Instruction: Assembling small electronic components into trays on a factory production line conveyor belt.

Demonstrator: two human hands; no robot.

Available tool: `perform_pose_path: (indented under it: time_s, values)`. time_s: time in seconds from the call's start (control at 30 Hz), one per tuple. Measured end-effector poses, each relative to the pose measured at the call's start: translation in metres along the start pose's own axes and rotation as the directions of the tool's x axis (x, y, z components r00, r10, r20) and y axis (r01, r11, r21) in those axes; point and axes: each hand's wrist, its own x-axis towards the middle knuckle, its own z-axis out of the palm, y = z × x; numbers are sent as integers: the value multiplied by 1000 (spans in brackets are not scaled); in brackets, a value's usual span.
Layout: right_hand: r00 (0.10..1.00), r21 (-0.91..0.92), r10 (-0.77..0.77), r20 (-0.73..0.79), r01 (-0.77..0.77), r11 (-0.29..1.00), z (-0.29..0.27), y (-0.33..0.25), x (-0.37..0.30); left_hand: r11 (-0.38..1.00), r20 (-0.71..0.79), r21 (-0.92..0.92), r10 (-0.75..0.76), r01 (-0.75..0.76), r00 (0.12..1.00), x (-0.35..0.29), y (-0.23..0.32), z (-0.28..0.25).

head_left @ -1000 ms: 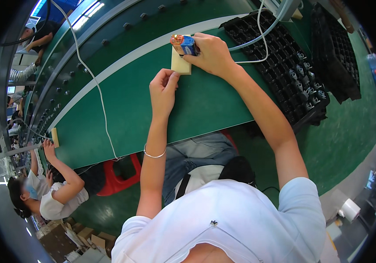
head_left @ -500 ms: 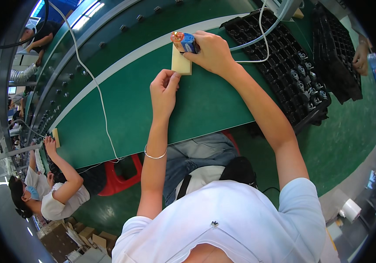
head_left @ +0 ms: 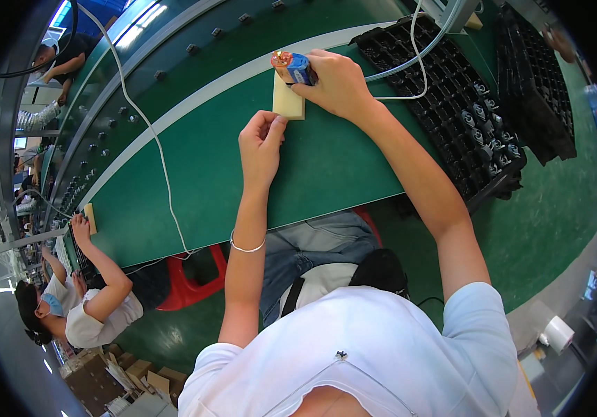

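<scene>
A pale yellow block [head_left: 289,103] lies on the green tabletop in front of me. My right hand [head_left: 333,80] is wrapped round a blue handheld tool with an orange top [head_left: 291,68], held over the block's far part. The tool's lower end is hidden, so its exact kind and whether it touches the block cannot be made out. With fingers curled and thumb pressed in, my left hand [head_left: 262,139] grips the near left corner of the block. A silver bangle circles my left wrist.
Black compartment trays [head_left: 444,104] stand at the right, some cells holding shiny metal parts [head_left: 489,128]. A white cable [head_left: 163,156] crosses the table's left side, and a blue hose [head_left: 409,66] runs behind my right hand. Beyond is a belt [head_left: 173,42] carrying small parts. A co-worker [head_left: 97,299] sits at left.
Both my hands, the tool and the block hold nearly the same place. Small parts on the belt have shifted slightly left. Another person's hand at the far right has moved up and away.
</scene>
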Motion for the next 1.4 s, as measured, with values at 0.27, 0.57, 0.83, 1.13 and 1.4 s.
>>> perform_pose_path:
  time_s: [0.27, 0.57, 0.83, 1.13, 1.4]
  values:
    - [1000, 11, 10, 7, -10, 1000, 1, -1, 0, 1000, -7, -12, -7, 7, 1000, 0, -3, -3]
    - [998, 21, 56, 16, -56, 998, -3, -6, 2, 1000, 2, 10, -12, 12, 1000, 1, -2, -1]
    - [998, -20, 59, -4, -59, 998, 1, -12, 12, 998, -1, 58, 17, -17, 1000, 2, -5, -4]
    - [989, -46, 140, -41, -141, 989, 45, 16, 114, 992, -46, 91, 88, -84, 995, -2, 5, -7]
    - [983, -240, 174, 65, -154, 958, 92, 30, 160, 998, -86, 2, 68, -68, 994, -5, 5, -12]
